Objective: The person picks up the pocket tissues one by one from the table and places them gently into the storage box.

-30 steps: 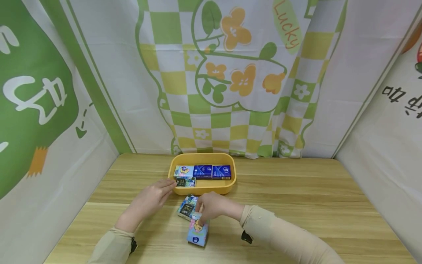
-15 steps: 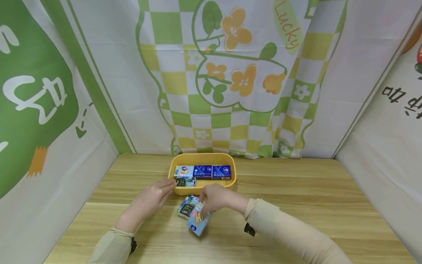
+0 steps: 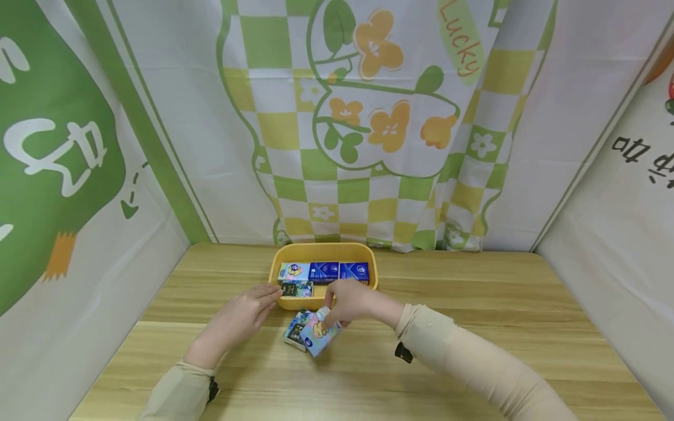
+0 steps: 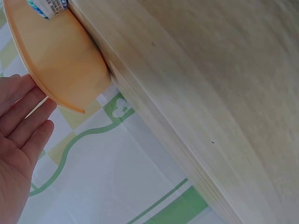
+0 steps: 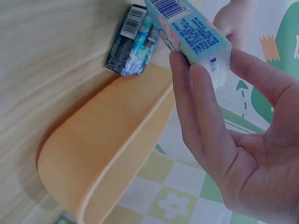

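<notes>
A light-blue pocket tissue pack (image 3: 319, 333) with a yellow cartoon figure is pinched between the thumb and fingers of my right hand (image 3: 350, 301). It hangs tilted in front of the yellow basket (image 3: 326, 304), partly over a blue-and-black floral tissue pack (image 3: 295, 332). The right wrist view shows the held pack's printed side (image 5: 198, 39) above the basket's front wall. My left hand (image 3: 244, 316) rests its fingertips on the basket's left rim. From the left wrist, its fingers (image 4: 28, 107) look straight along that rim. A second floral pack (image 3: 297, 289) lies inside, close to those fingertips.
Along the basket's back wall sit a light-blue cartoon pack (image 3: 293, 271) and two dark-blue packs, the nearer-middle blue pack (image 3: 323, 272) between the others. The wooden table (image 3: 453, 327) ends at a printed curtain (image 3: 363, 204) behind the basket.
My right hand has lifted the light-blue tissue pack, turned it clockwise and carried it forward and slightly right toward the basket. My left hand has stayed on the rim.
</notes>
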### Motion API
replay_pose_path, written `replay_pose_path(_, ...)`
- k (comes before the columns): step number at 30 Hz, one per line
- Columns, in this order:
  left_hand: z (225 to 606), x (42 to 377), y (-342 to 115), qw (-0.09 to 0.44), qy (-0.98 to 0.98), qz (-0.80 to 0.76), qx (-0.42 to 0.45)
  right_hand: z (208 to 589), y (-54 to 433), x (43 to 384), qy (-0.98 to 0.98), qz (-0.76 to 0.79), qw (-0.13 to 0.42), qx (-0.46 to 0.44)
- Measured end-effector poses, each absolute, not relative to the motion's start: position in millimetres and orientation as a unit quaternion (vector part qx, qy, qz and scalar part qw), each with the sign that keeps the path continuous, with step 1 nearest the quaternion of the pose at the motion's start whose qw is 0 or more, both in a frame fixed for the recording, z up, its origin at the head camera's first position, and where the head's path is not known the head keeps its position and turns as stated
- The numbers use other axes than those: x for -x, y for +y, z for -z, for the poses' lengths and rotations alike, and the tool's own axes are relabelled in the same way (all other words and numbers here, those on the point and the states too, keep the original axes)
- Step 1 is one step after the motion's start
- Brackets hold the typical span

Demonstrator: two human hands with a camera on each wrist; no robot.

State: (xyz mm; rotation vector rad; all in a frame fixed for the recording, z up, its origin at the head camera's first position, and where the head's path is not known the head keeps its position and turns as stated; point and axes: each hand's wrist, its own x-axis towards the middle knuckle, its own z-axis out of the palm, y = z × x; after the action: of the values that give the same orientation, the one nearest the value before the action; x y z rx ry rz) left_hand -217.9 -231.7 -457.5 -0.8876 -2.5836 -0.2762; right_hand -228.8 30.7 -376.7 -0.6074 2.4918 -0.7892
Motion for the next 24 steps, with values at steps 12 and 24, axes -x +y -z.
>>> replay_pose_path(12, 456, 218, -232, 0.189, -0.925, 0.099, 0.313, 363, 36, 238, 0.916, 0.266, 0.205, 0.220)
replay_pose_path(24, 457, 218, -232, 0.198, -0.923, 0.097, 0.317, 350, 39, 252, 0.918, 0.278, 0.199, 0.200)
